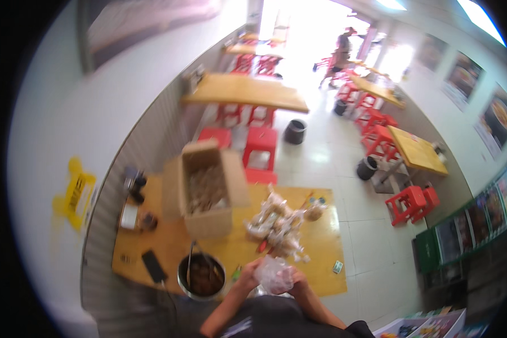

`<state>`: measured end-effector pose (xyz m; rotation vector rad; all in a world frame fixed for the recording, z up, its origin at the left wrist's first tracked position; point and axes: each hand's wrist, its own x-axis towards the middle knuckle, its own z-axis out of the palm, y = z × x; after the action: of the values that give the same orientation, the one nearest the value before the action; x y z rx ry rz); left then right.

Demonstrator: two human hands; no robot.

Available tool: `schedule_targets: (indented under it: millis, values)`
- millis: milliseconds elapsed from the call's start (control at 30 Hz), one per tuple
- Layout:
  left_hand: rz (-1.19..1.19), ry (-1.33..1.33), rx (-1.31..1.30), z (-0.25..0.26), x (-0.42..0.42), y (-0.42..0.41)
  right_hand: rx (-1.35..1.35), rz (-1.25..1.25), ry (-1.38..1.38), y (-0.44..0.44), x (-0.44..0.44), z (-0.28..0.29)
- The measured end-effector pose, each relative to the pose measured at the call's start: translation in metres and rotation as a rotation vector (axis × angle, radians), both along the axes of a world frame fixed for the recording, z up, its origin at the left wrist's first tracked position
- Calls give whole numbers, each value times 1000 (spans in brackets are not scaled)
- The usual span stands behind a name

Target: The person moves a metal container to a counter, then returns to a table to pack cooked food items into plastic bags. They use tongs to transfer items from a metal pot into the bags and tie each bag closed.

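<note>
Between my two hands, close to my body at the near edge of the wooden table, is a clear plastic bag. My left hand grips its left side and my right hand its right side; blur hides what is inside. Just beyond lies a heap of filled clear plastic bags, with one more bag to its right. Left of my hands stands a metal pot holding dark brown contents, with utensil handles or tongs leaning in it.
An open cardboard box with brown contents stands behind the pot. A black phone with a cable lies at left. A small green-and-white packet is near the right edge. Red stools stand beyond. A person is near the bright doorway.
</note>
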<state>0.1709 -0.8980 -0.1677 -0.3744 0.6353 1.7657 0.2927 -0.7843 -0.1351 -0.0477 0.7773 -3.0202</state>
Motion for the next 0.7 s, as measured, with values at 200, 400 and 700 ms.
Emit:
schedule_targets:
  millis: [200,400,700]
  values:
    - [-281,908,246,13,56,9,15,-149,-217,-21,7,7]
    - [9,1468,145,-19,72,-17,495,-97,-149,-22,-11,18]
    - [-6,1295,20,-128,89,-50,1503,159,228,-61,-68,50]
